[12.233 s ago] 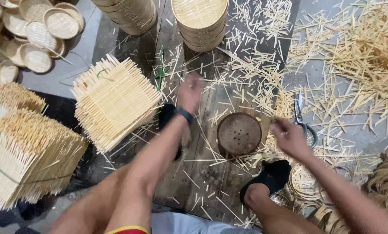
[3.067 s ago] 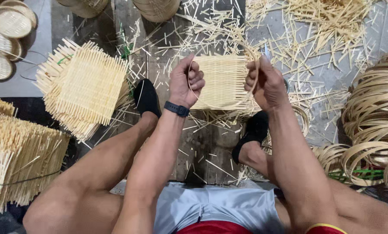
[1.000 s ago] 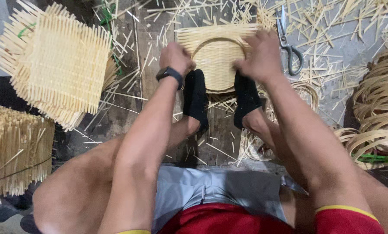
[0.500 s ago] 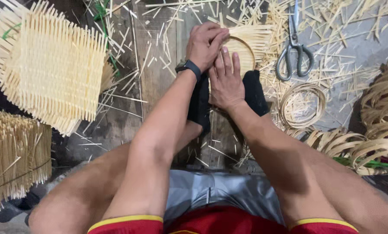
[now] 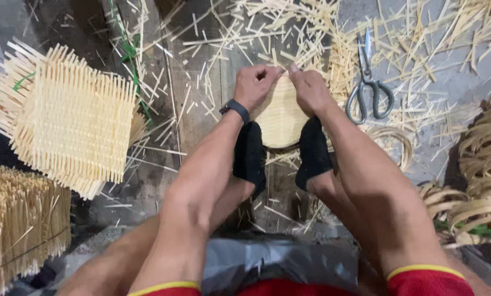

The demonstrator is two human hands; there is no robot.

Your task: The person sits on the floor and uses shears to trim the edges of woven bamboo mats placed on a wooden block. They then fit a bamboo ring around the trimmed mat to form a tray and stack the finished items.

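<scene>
As we looked down over our knees, the landmark was the round woven bamboo mat (image 5: pixel 281 118), pinned on the floor between our two black-socked feet (image 5: pixel 250 156), just ahead of the toes.

Far left of the mat: a bundle of bamboo sticks (image 5: pixel 20 219), w/ a stack of square woven mats (image 5: pixel 70 123) just above it, loose ends sticking out all round. Between that stack and the mat lay dark wooden planks (image 5: pixel 196 93) strewn w/ bamboo slivers (image 5: pixel 163 77).

At the mat's upper left edge our left hand (image 5: pixel 256 85) was curled shut, fingers pinching the rim; black wristband (image 5: pixel 235 108) on that wrist. At the upper right edge our right hand (image 5: pixel 310 90) gripped the rim too, thumb and forefinger closed on it. Both hands nearly touched at the mat's far edge; exact strand held, can't tell.

Right of the mat, near it: scissors (image 5: pixel 369 82) lying w/ blades pointing away from us. Below the scissors, a thin bamboo hoop (image 5: pixel 393 145). Far right of the mat: a pile of coiled bamboo rings (image 5: pixel 484 170).
</scene>
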